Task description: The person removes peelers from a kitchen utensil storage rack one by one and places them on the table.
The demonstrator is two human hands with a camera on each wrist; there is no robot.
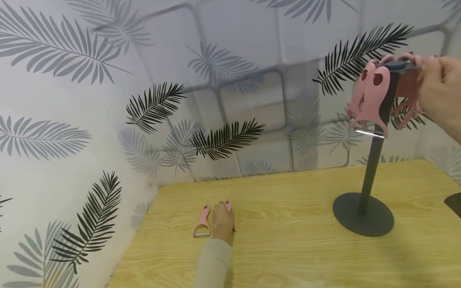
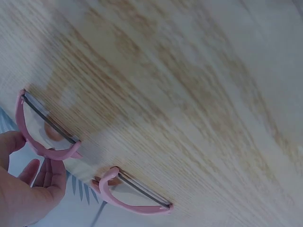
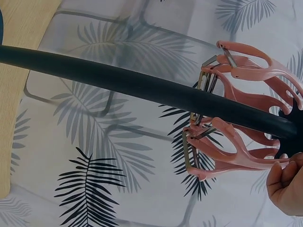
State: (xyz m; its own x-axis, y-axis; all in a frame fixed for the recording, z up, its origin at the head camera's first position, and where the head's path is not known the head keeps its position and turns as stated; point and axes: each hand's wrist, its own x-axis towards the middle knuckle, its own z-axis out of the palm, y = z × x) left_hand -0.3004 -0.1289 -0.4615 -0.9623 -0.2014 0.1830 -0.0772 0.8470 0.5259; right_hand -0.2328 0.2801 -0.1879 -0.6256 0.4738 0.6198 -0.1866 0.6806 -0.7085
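In the head view, my left hand (image 1: 222,219) is low over the table and grips a pink Y-shaped peeler (image 1: 228,205) by its handle. Its blade end shows in the left wrist view, where thumb and fingers (image 2: 51,177) close about the handle. A second pink peeler (image 1: 202,221) lies just left of that hand. At the upper right, my right hand (image 1: 441,90) is at the top of a black stand (image 1: 371,168) hung with several pink peelers (image 1: 372,96). It pinches the handle end of one peeler (image 3: 236,163) beside the stand's dark top.
The stand's round base (image 1: 363,218) rests on the right part of the wooden table (image 1: 281,240). A leaf-patterned covering (image 1: 248,104) rises behind and to the left of the table. A dark object (image 1: 454,204) shows at the right edge.
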